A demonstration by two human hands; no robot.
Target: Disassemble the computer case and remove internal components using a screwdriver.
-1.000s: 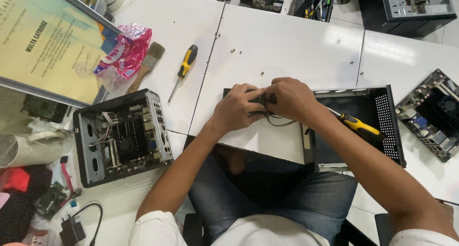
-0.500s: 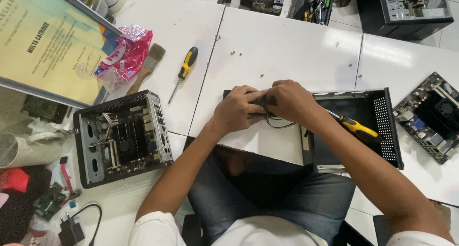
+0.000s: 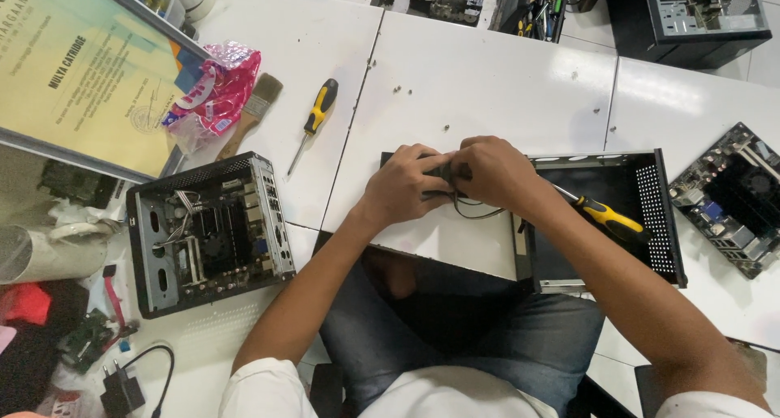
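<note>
Both hands meet at the near edge of the white table (image 3: 487, 85), the left hand (image 3: 402, 186) and right hand (image 3: 491, 170) clenched together around a small dark part (image 3: 445, 174) with thin black wires (image 3: 475, 213), just beside the open black metal case (image 3: 626, 215).

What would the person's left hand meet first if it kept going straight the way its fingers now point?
The left hand points right, at the right hand. Both grip a small dark part between them, so it would meet that part at once, then the right hand's fingers. Depth is hard to judge from above.
</note>
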